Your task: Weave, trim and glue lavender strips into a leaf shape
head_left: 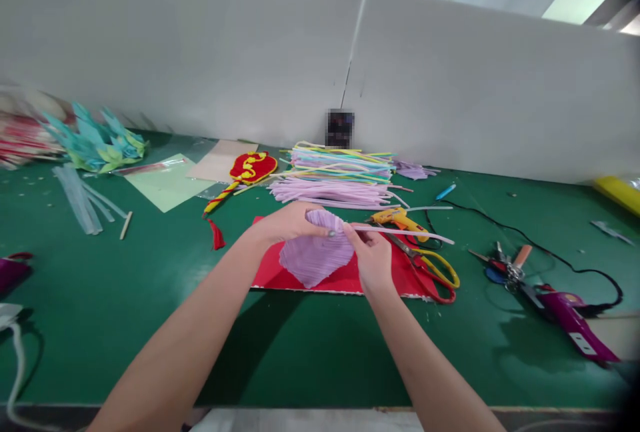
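Observation:
My left hand grips a flat purple panel made of rows of fuzzy pipe cleaners, its thumb across the front. At the panel's right edge, my right hand pinches a pale lilac pipe cleaner, whose free end sticks out to the right. The panel is held above a red sheet with a white edge. Just right of my right hand lie scissors with red and yellow handles and a yellow glue gun.
Behind my hands lies a pile of coloured pipe cleaners. A red and yellow fan-shaped piece with a red tassel is to the left. Keys, a purple tool and its black cord lie right. A grey partition stands behind.

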Demonstrator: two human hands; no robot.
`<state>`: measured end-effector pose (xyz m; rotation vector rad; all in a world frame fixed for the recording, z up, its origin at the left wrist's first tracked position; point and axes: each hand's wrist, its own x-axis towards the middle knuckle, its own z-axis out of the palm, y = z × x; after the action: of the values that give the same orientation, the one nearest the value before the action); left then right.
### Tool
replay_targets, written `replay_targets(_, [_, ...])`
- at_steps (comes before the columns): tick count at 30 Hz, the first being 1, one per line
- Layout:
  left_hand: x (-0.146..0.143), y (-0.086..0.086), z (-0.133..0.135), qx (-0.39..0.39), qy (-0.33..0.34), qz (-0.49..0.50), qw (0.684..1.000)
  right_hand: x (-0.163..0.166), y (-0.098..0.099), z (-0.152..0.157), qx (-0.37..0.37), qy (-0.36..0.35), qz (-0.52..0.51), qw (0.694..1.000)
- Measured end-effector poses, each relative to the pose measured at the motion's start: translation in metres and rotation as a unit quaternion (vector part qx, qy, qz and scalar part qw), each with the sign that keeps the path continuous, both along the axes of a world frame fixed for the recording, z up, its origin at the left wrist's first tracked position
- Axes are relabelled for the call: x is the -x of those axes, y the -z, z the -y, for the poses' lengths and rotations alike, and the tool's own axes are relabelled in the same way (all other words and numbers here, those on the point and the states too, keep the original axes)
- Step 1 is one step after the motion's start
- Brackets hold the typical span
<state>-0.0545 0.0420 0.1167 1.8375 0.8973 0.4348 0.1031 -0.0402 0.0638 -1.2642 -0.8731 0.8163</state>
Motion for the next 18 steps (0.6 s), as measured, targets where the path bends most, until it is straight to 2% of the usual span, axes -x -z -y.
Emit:
replay_targets(3, [-0.0034, -0.0062, -0.0017, -0.032, 0.008, -0.026, 0.999, 0.0035, 0.002, -0.0032, 0.002, 0.007, -0.004, 1.0])
replay_targets(7, [-0.0062, -0.0037, -0.0033, -0.053, -0.001, -0.041, 0.998, 0.0064, 0.0038, -0.0067, 0.008, 0.005, -0.014, 1.0])
replay_targets(18, [-0.0088, -0.0023, -0.0052, -0.056, 0.001, -0.058, 0.997, 0.0023, 0.0071, -0.0064, 0.015, -0.021, -0.072, 0.997])
